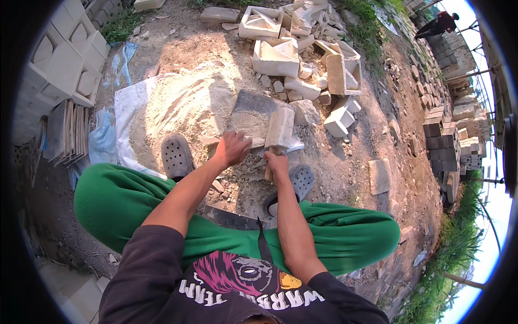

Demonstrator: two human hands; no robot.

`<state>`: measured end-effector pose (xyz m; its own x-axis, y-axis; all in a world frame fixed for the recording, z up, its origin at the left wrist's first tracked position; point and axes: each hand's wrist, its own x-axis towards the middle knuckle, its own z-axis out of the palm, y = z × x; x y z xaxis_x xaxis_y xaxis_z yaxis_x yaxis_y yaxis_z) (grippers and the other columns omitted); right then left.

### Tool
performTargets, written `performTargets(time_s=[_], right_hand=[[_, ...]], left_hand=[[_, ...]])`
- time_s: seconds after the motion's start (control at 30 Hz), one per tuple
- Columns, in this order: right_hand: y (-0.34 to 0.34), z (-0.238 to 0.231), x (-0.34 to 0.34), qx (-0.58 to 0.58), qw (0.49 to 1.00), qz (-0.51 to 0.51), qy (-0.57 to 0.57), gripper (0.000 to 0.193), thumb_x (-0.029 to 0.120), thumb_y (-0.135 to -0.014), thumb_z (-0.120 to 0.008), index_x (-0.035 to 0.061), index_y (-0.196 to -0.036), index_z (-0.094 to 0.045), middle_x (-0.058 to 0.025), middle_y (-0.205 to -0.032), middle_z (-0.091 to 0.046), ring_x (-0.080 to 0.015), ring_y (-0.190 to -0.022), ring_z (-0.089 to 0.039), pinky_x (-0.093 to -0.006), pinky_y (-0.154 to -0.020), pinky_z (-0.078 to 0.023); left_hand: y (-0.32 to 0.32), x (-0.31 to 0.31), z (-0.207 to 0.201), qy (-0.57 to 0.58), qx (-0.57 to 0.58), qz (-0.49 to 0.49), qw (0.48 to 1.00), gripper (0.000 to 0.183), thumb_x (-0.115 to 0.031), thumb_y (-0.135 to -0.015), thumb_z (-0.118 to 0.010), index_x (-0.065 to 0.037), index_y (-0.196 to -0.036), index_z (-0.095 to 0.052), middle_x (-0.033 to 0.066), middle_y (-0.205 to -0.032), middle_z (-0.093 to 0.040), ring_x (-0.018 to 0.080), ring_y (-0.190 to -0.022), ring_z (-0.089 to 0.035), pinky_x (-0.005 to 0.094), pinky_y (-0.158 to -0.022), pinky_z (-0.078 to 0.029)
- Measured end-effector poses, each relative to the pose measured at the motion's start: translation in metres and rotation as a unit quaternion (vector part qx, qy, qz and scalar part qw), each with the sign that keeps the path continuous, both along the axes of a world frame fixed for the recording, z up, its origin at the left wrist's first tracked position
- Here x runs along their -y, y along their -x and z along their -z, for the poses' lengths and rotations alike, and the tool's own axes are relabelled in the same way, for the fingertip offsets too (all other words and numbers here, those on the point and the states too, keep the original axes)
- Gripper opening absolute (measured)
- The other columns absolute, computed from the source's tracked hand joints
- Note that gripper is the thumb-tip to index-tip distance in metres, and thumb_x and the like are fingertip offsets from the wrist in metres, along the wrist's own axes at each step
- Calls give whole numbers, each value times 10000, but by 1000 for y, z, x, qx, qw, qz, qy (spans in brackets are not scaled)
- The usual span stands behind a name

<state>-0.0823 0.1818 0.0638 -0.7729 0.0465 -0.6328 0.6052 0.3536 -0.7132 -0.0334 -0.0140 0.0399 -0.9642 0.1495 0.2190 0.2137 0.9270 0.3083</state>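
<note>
My right hand (277, 163) is wrapped round the handle of a mallet (280, 127), whose large, pale, dust-covered block head points away from me. The mallet head is over the right side of a dark flat slab (253, 101) strewn with crushed pale material. At the slab's near left edge, my left hand (234, 148) has its fingers curled down by the crumbs; what they grip, if anything, is hidden. A heap of pale powder and grit (186, 110) lies left of the slab on a white sheet (129, 116).
Broken pale cast blocks (276, 57) and rubble are piled beyond the slab. Moulded blocks (75, 48) stand stacked at the left, beside thin boards (73, 127). A flat stone (379, 176) lies at the right. Grey blocks (442, 143) and a distant person (440, 24) are farther right.
</note>
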Motion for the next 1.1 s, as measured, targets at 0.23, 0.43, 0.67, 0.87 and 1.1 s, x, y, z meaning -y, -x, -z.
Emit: performTargets(time_s=[0.23, 0.43, 0.67, 0.87, 1.1], right_hand=[[1, -6, 4, 0, 1000, 22, 6, 297, 129, -697, -742, -73, -891, -646, -113, -730, -658, -229, -482, -622, -354, -456, -524], [1, -6, 5, 1, 1000, 2, 6, 345, 172, -709, -746, -81, -925, -654, -113, -723, -660, -240, -507, -649, -359, -484, -531], [1, 10, 5, 2, 996, -54, -74, 482, 278, -689, -766, -104, -974, -693, -230, -886, -722, -306, -687, -731, -405, -672, -578], [4, 31, 8, -19, 988, -65, -138, 592, 354, -656, -771, -113, -1013, -697, -279, -1027, -715, -405, -1031, -687, -445, -904, -533], [-11, -2, 15, -92, 971, -52, -213, 485, 336, -694, -744, -90, -922, -706, -266, -870, -718, -399, -855, -719, -453, -762, -557]], left_hand=[[34, 7, -5, 32, 45, -41, 998, 343, -273, -807, -714, -166, -1128, -654, 140, -1128, -596, 335, -950, -595, 467, -835, -459], [20, 9, -7, 39, -10, -46, 998, 361, -284, -820, -703, -187, -1162, -643, 125, -1145, -585, 316, -1009, -570, 455, -868, -435], [14, 4, -5, 33, 33, -78, 996, 344, -287, -828, -688, -181, -1150, -631, 118, -1096, -589, 321, -1020, -585, 466, -897, -436], [44, 9, -10, 20, 35, -114, 993, 277, -261, -819, -678, -159, -1076, -663, 132, -1057, -604, 326, -1009, -590, 467, -891, -443], [-1, 13, -5, 24, 22, -69, 997, 380, -272, -814, -704, -167, -1172, -634, 134, -1145, -578, 335, -1030, -565, 465, -885, -454]])
